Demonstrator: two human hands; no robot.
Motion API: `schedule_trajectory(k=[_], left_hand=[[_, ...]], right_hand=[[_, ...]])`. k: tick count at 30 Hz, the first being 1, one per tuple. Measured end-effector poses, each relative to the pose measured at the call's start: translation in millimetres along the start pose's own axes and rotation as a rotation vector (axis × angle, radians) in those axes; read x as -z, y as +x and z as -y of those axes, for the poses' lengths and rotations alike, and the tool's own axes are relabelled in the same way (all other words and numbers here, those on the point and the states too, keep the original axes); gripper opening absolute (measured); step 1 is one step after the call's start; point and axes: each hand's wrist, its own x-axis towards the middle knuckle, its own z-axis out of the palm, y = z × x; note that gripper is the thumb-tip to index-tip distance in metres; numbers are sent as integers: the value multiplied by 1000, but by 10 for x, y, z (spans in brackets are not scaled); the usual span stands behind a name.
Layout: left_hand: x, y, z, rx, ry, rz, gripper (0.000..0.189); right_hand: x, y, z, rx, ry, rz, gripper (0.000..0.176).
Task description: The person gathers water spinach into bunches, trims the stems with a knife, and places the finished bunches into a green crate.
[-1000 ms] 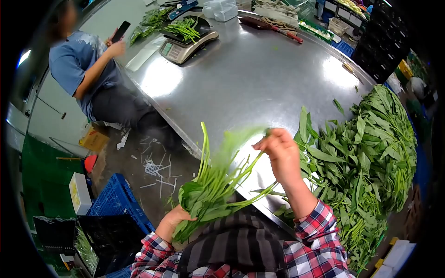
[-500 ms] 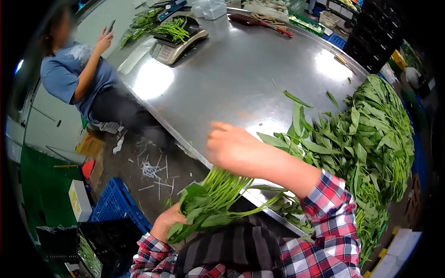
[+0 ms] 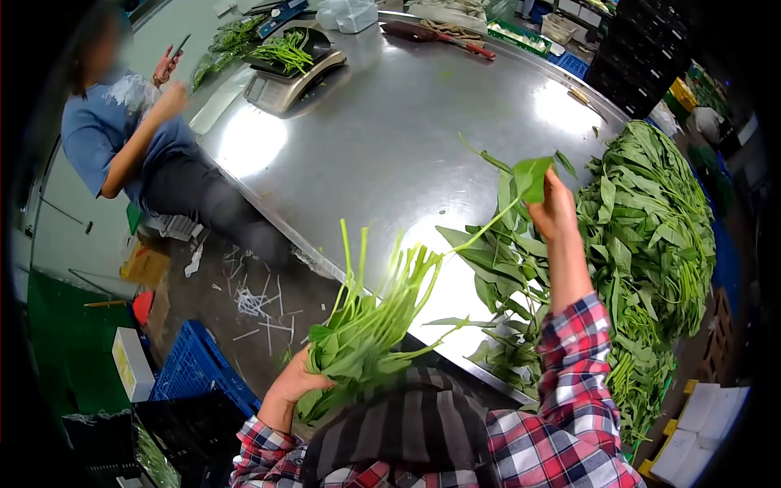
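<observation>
My left hand (image 3: 299,381) is closed round the leafy part of a bunch of water spinach (image 3: 366,313). Cut stems fan upward from it over the table's near edge. Further right and forward, my right hand (image 3: 557,207) pinches a single water spinach stalk (image 3: 490,226) by its broad leaf, and the stalk's lower end points toward the bunch. Below that hand, loose leafy stalks (image 3: 508,285) lie on the metal table (image 3: 390,130). A large heap of water spinach (image 3: 647,236) rises beside my right forearm.
A scale (image 3: 285,85) with greens on it stands at the far left of the table. A red-handled tool (image 3: 439,39) lies at the back edge. Across the left side, a person (image 3: 130,138) holds a phone. A blue crate (image 3: 199,366) and white scraps (image 3: 256,301) are on the floor.
My right hand has moved from above the bunch to the right and now holds one stalk. The bunch's stems are now uncovered. The other person's hands have come apart.
</observation>
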Motion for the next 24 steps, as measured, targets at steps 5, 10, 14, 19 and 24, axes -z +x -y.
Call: schedule_trajectory(k=[5, 10, 14, 19, 24], left_hand=[[-95, -22, -83, -30, 62, -94, 68], [-163, -16, -173, -28, 210, -81, 69], [-261, -78, -214, 47, 281, -64, 69], [-183, -125, -182, 100, 325, 15, 69], [-168, -114, -184, 84, 361, 83, 72]], right_hand=[[5, -678, -392, -497, -756, 244, 72], [-469, -839, -957, -299, -13, 137, 38], [67, -419, -624, -40, -153, -108, 28], [-143, -616, -155, -43, -1015, 254, 22], [-789, -1041, -593, 553, -1430, 1188, 16]])
